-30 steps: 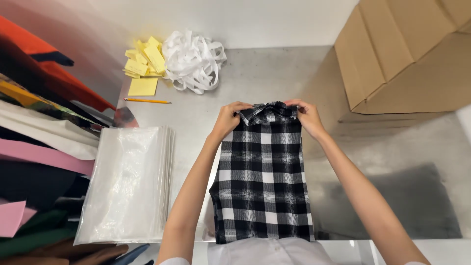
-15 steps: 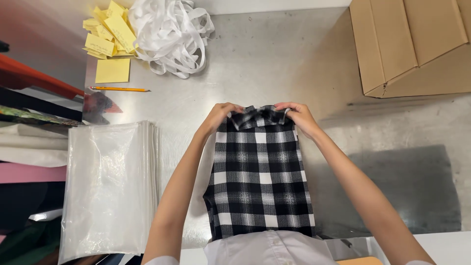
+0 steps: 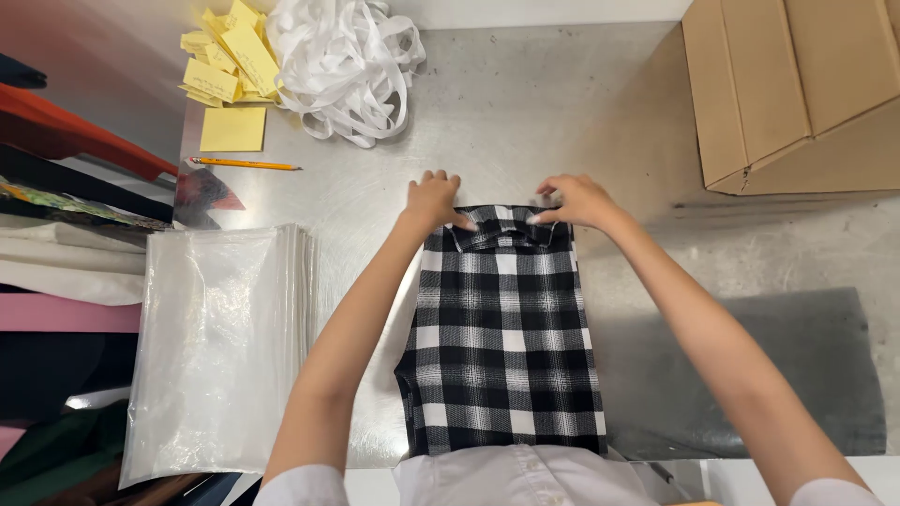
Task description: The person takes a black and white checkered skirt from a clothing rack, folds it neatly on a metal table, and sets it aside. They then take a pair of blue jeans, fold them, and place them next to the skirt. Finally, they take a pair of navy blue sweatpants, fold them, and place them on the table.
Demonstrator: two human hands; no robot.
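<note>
At the far end of the folded checked shirt (image 3: 506, 337), the left hand (image 3: 433, 200) and right hand (image 3: 577, 200) are pinching its collar (fingertips clamped), keeping the fold square on the metal table (image 3: 525, 112).

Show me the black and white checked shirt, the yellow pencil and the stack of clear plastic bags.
black and white checked shirt (image 3: 506, 347), head view, middle of folded front
yellow pencil (image 3: 246, 164), head view, mid-shaft
stack of clear plastic bags (image 3: 220, 347), head view, top bag's centre

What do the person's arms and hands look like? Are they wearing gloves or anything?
No gloves. The left hand and the right hand are both bare, with no rings, watch or bracelets showing. The forearms are bare too. Short white sleeves show only at the bottom edge of the picture, part of a white buttoned shirt.
</note>
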